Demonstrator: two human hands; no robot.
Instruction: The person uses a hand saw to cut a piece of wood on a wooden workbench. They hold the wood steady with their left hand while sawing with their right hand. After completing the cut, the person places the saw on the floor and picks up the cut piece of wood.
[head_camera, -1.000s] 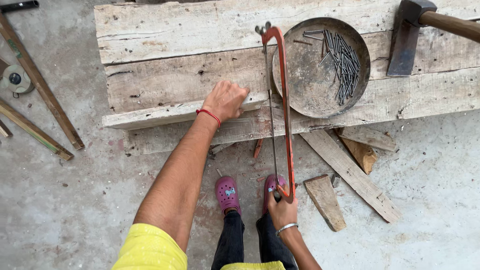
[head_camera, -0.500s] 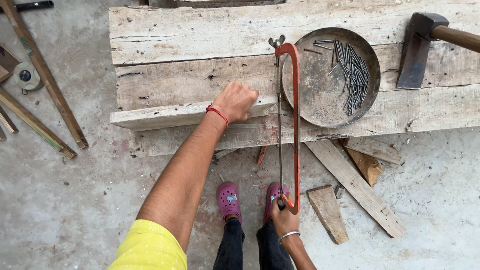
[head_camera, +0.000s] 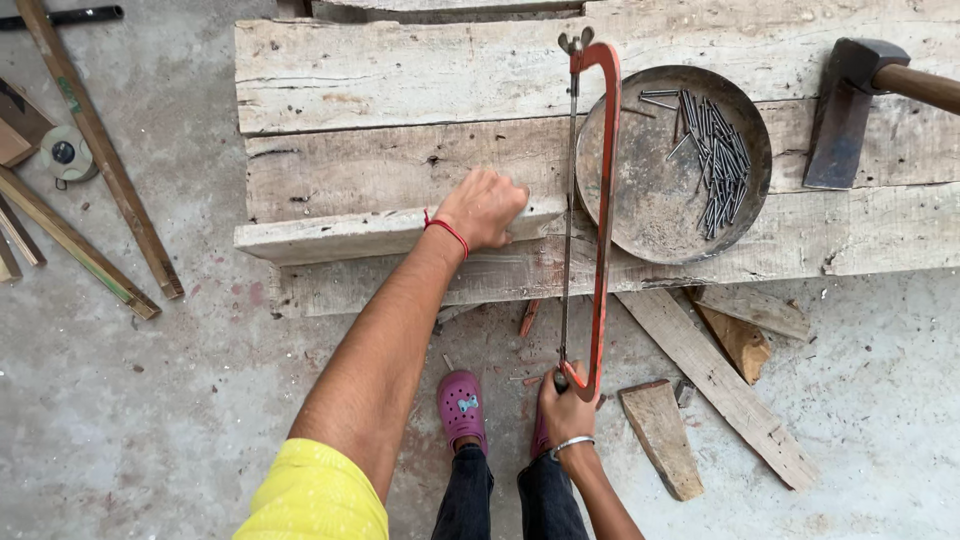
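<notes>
Hacksaw (head_camera: 590, 215) with its orange frame stands on edge across the wooden planks (head_camera: 400, 75), and in the head view we see its thin blade meeting the right end of the narrow wood strip (head_camera: 345, 233) that lies along the front of those planks. Our right hand (head_camera: 566, 404) is clenched around the saw's handle, low in the picture above the concrete floor (head_camera: 150, 400). Our left hand (head_camera: 483, 208) presses flat on the strip just left of the blade, fingers curled over its top, not gripping anything closed. Just right of the saw sits a round metal pan (head_camera: 655, 205) holding loose nails (head_camera: 715, 160). An axe (head_camera: 850, 110) rests on the planks farther right. Wood offcuts (head_camera: 720, 375) lie on the floor beside our pink shoes (head_camera: 462, 408).
</notes>
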